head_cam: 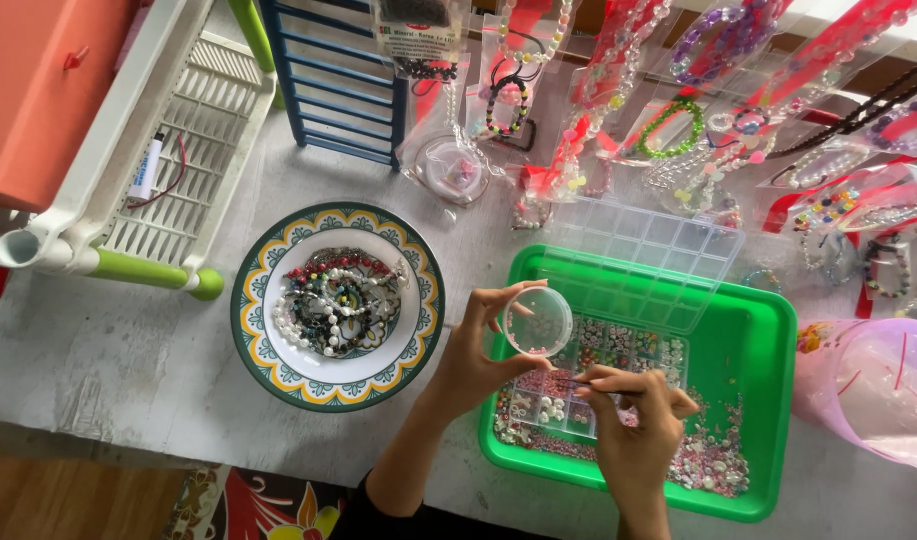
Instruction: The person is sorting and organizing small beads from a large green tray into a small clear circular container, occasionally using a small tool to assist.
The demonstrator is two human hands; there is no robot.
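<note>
The left hand [473, 355] was curled around a small round clear dish [536, 321], thumb and fingertips pinching its rim and tilting its open face up toward the camera, just above the near-left part of the bead box. The right hand [633, 420] was closed in a fine pinch on a thin needle-like tool [570, 381], its tip pointing left toward the beads beneath the dish (whether a thread trailed from it was too fine to tell).

To do this picking well, the dish wanted holding level and close over the compartments, so that any bead slipping off the tip would drop back into the box rather than onto the table; the pinch on the tool looked best kept light and low.

Below both hands lay the clear compartment box [588, 385] of small white and coloured beads, its hinged lid [638, 262] standing open behind. The box sat in a green plastic tray [763, 340], with loose beads scattered in the tray's near right corner. Left of the tray stood a patterned plate [278, 375] heaped with finished bracelets. Farther back, bagged bracelets [678, 130] lay spread across the grey table [128, 350], and a pink tub [873, 385] stood at the right.
</note>
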